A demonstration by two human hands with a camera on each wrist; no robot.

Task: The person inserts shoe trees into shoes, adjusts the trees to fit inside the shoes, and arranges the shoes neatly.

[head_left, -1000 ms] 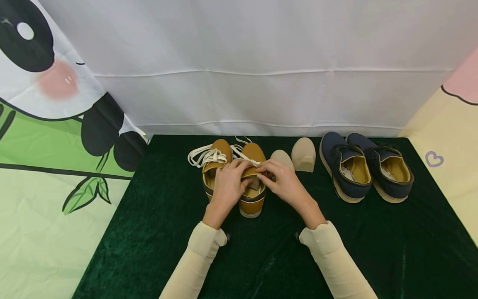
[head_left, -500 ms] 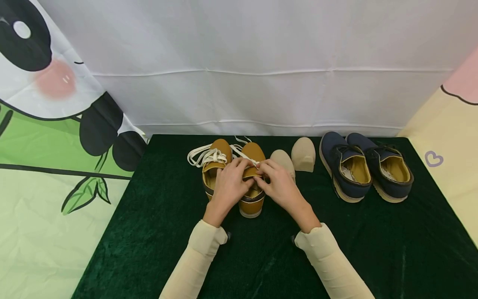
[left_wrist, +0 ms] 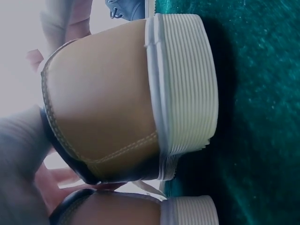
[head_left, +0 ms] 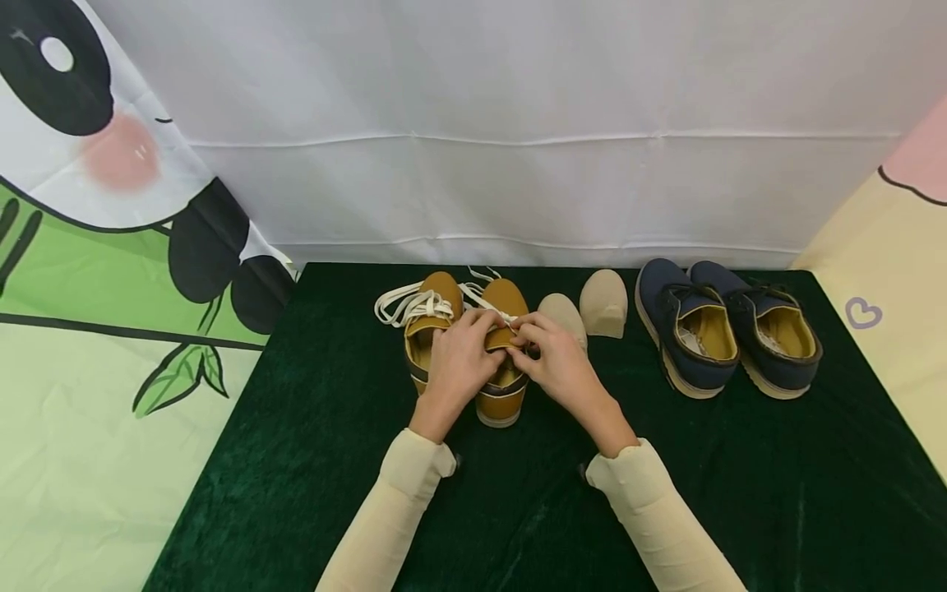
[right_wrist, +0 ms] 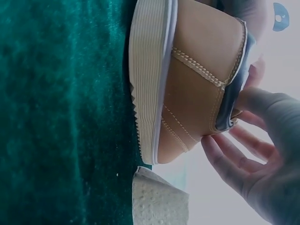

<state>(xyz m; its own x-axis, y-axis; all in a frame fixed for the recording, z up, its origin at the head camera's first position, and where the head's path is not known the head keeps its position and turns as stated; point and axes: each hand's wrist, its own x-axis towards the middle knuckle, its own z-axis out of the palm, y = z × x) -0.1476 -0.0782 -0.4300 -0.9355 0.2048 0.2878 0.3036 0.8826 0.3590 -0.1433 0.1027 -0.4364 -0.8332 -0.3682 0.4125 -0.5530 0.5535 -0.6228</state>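
Note:
Both hands are at the opening of the right-hand brown shoe (head_left: 500,404) (left_wrist: 103,93) (right_wrist: 201,42), which stands sole down, heel toward the person. My left hand (head_left: 459,362) (left_wrist: 21,145) grips the left side of its tongue (head_left: 503,338). Opposite, my right hand (head_left: 561,362) (right_wrist: 267,159) pinches at the tongue and collar edge, with fingers touching the upper's outside. The two thumbs lie close together over the opening, and the exact fingertip contact is partly hidden. White laces (head_left: 473,294) lie loose toward the toe. Beside it stands the other brown shoe (head_left: 441,288) (left_wrist: 117,208), laced.
Two beige toe-shaped inserts (head_left: 562,312) (head_left: 604,300) (right_wrist: 159,201) lie right of the brown shoes. Farther right stand two navy shoes (head_left: 699,362) (head_left: 792,362). A dark green cloth (head_left: 296,493) covers the table; a white curtain (head_left: 518,197) hangs behind.
My right hand has shifted slightly left and its thumb is closer to the left thumb. The pale patch seen inside the shoe's opening is now out of sight.

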